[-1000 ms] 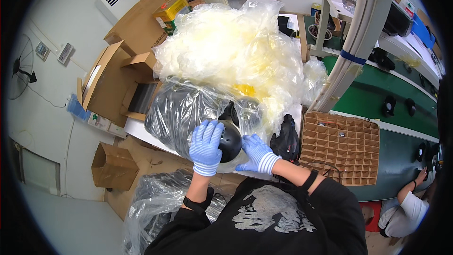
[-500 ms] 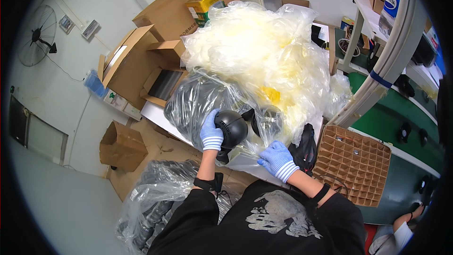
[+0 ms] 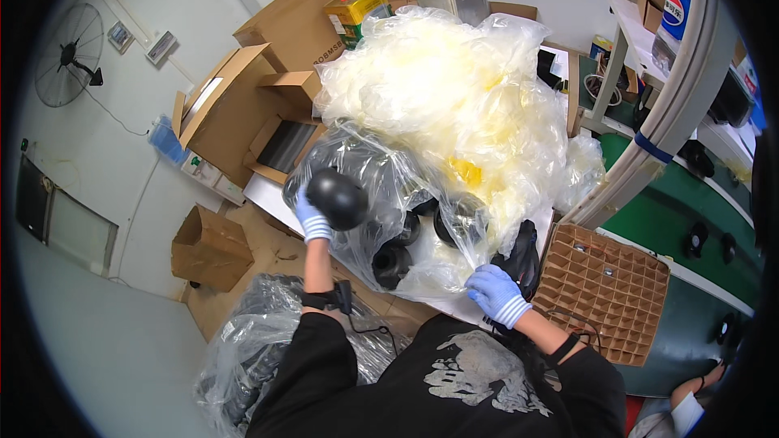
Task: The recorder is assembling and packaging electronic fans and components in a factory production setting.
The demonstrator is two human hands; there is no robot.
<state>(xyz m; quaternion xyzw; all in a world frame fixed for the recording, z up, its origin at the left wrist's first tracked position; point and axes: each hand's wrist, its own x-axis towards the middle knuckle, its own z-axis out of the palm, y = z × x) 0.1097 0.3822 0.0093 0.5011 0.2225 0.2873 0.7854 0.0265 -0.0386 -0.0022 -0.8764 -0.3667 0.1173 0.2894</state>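
In my gloved left hand (image 3: 312, 219) is a smooth black ball-shaped part (image 3: 337, 198), raised over the left side of a clear plastic bag (image 3: 369, 158). My fingers wrap its left side and are partly hidden behind it. At the bag's near right edge my gloved right hand (image 3: 497, 292) is closed on the gathered plastic, pulling it taut. Through the bag's opening and film show more black rounded parts; one hollow black part (image 3: 391, 266) lies at the near side. A black item (image 3: 526, 255), its kind unclear, lies by my right hand.
A big heap of cloudy, yellowish plastic bags (image 3: 446, 81) covers the far table. Open cardboard boxes (image 3: 223, 105) stand at the left. A cardboard divider grid (image 3: 604, 292) sits at the right, beside a green work surface (image 3: 673, 219). Another filled plastic bag (image 3: 276, 332) lies below left.
My left hand has moved left and slightly up with the black ball-shaped part, uncovering black parts in the bag. My right hand has shifted slightly right and down, stretching the bag's edge.
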